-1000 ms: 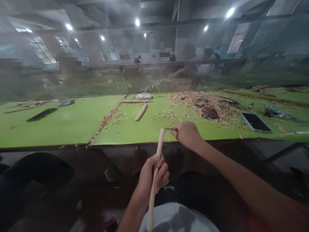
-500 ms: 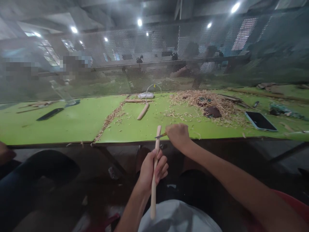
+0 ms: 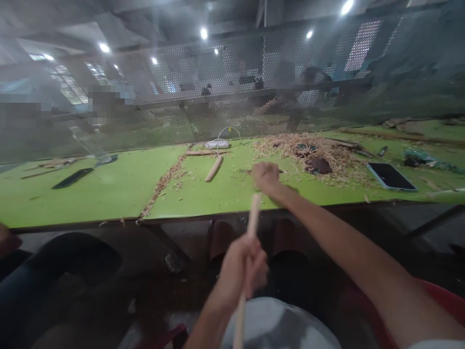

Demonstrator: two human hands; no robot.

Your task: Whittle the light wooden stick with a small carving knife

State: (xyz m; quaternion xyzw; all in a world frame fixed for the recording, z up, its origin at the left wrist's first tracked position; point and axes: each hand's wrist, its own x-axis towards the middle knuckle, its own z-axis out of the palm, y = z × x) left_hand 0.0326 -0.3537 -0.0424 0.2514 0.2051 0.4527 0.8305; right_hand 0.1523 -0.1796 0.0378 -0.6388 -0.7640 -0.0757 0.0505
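My left hand, smeared by motion, is closed round a pale wooden stick in front of the table's edge. The stick's top end points up and away from me, and its lower end comes down over my lap. Just beyond that top end, my right hand is a fist over the green tabletop. It grips a small knife whose thin blade, blurred, points left. The blade is apart from the stick.
A heap of wood shavings lies on the green table, with a phone to its right. A carved wooden piece lies ahead, near a white object. A mesh screen stands behind. Another person's hand shows at far left.
My right hand with the knife has moved up and away, off the stick. My left hand and the stick have shifted down and to the right. The view has tilted slightly.
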